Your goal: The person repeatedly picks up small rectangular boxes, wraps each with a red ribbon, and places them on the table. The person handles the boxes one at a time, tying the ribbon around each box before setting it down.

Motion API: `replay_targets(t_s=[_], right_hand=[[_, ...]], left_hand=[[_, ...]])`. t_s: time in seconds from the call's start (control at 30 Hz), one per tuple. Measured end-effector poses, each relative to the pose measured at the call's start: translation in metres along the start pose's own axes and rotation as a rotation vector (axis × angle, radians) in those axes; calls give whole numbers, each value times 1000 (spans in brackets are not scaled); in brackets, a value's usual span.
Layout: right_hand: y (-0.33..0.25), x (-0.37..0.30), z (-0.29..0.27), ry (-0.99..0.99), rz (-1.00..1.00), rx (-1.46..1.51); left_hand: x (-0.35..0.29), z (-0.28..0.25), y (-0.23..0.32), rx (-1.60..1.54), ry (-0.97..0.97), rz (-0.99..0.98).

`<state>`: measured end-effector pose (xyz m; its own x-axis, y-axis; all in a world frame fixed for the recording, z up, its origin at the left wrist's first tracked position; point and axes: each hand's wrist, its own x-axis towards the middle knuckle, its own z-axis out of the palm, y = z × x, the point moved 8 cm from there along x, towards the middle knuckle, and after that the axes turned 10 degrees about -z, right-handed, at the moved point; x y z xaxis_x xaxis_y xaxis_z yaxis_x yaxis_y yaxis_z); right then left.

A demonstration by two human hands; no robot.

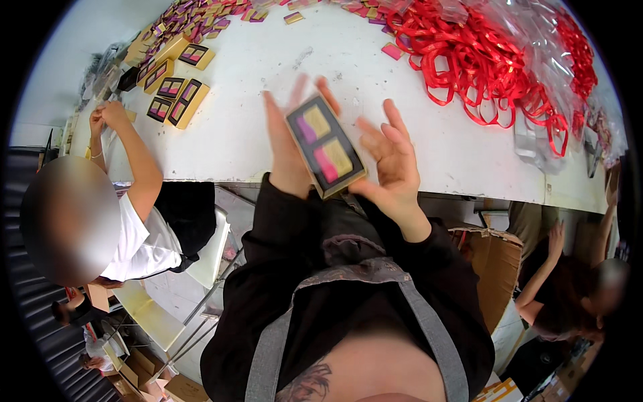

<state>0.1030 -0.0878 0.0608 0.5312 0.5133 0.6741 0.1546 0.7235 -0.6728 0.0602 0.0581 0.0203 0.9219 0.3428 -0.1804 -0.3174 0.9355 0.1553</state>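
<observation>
A gold-edged gift box (326, 145) with a black insert is held up tilted over the table's near edge. Two compartments show in its face, one with a purple and gold piece, the other with a pink and gold piece. My left hand (287, 151) grips the box along its left side, partly behind it, and some of its fingers are blurred. My right hand (395, 167) is open at the box's right, fingers spread, its thumb by the lower right corner. Whether that thumb touches the box, I cannot tell.
Several similar boxes (188, 104) stand at the left of the white table (281, 57). Small pink, purple and gold pieces (194, 27) lie heaped behind them. Red ribbon loops (462, 60) and clear plastic fill the right. A co-worker (137, 228) sits at my left; another person (562, 288) is at right.
</observation>
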Motion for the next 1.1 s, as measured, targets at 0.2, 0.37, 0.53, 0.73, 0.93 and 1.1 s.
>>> replay_targets(t_s=[0.2,0.37,0.53,0.73,0.93,1.1], right_hand=[[-17,19,-18,-160,-334,-596],[10,28,-58,362,177,-480],[21,23,-43,204,159,-565],[25,18,-38,260,40,-374],[43,15,-43,242,549,1],[34,21,-50,120,639,-105]], left_hand=[[-28,15,-76,355,154,-127],[-39,18,-52,1335,306,572],[-39,47,-58,1849,142,705],[-26,12,-54,1297,99,269],[-31,25,-45,1827,56,578],[-43,33,-48,1585,94,491]])
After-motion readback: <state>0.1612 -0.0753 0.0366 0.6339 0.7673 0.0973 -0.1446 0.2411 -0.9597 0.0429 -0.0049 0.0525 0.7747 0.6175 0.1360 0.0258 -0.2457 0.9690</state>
